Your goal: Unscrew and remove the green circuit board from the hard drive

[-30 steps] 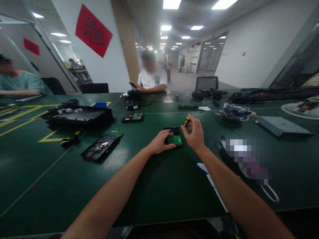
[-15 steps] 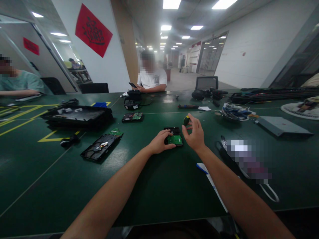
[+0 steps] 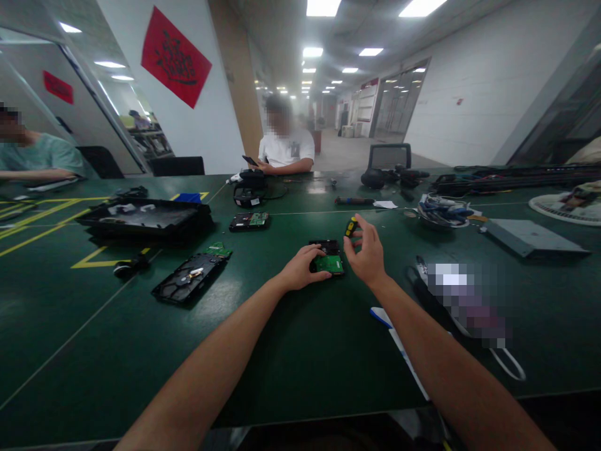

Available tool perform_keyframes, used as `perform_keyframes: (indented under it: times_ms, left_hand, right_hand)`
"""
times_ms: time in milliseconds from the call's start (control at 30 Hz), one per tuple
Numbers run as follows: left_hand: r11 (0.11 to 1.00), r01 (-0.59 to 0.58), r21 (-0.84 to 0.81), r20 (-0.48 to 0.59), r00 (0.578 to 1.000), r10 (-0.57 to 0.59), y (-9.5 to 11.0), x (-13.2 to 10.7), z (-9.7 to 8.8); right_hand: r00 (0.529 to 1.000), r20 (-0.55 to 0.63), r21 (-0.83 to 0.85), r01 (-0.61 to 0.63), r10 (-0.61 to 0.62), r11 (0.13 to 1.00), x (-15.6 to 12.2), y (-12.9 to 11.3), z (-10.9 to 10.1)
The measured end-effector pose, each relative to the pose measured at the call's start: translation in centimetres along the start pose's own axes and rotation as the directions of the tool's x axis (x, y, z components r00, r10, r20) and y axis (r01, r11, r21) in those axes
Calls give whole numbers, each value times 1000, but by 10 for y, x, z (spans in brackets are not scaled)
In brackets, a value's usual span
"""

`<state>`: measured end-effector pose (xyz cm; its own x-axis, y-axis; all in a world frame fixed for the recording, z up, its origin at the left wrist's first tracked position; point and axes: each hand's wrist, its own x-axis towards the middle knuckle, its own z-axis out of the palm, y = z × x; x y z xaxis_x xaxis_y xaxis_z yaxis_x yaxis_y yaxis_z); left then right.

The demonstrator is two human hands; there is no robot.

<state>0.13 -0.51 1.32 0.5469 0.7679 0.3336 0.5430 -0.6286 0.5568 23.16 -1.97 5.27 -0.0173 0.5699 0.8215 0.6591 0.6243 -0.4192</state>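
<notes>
Clock is read on the table [image 3: 291,369], me at 6.

Hard drive [image 3: 329,258] sits dead centre, just past both wrists, green board face up. Left hand [image 3: 300,269] is clamped on its 9 o'clock edge, fingers curled over the board, and the drive lies flat on the table.

Right hand [image 3: 369,255] is at the drive's 3 o'clock side. Thumb and fingertips pinch the yellow-black handle of a screwdriver [image 3: 350,227], roughly upright over the drive's 1 o'clock corner. The shaft and tip are hidden by the hand, so I can't tell whether it's seated on a screw.

Around it:
- 9 o'clock, well apart: opened drive [image 3: 190,277], platter showing, with a loose green board at its far end.
- 10 o'clock: black tray [image 3: 145,218].
- 11 o'clock: another drive [image 3: 250,220], board up.
- 2 o'clock: cable coil [image 3: 441,210], with a flat grey box [image 3: 533,239] beyond it toward 3.
- 4 o'clock, under my right forearm: white strip with a blue end [image 3: 399,341].
- 12 o'clock, far edge: a person in a white shirt [image 3: 287,149] holding a phone.
- Far 9 o'clock: a second person [image 3: 35,158], arm on the table.
</notes>
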Motion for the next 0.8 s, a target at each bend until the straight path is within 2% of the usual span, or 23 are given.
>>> perform_keyframes:
  times_ms: [800]
  left_hand:
    - [1000, -5, 2, 7, 1000, 5, 4, -1, -3]
  right_hand:
    - [1000, -3, 11, 0, 0, 1000, -2, 7, 4]
